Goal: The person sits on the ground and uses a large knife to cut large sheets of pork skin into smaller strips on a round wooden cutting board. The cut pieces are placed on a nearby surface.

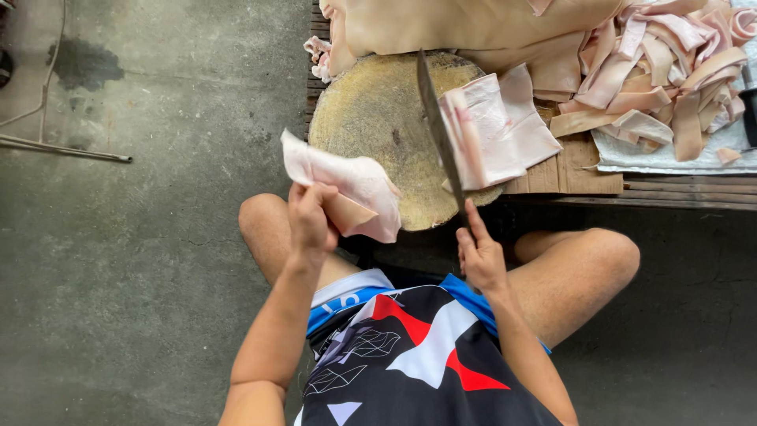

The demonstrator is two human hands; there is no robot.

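My left hand (310, 218) grips a pale pink slab of pork skin and fat (347, 177), lifted over the near left edge of a round wooden chopping block (371, 110). My right hand (481, 254) holds the handle of a long cleaver (438, 130), its blade standing edge-down across the block. Just right of the blade lies a folded piece of pork skin (497, 126), partly on the block and partly on a wooden board (572, 170).
A large sheet of pork skin (473, 24) lies behind the block. Several cut skin strips (670, 71) are piled at the right on a low slatted platform (686, 193). Concrete floor (150, 237) spreads to the left, with a thin rod (63, 146). My bare knees flank the block.
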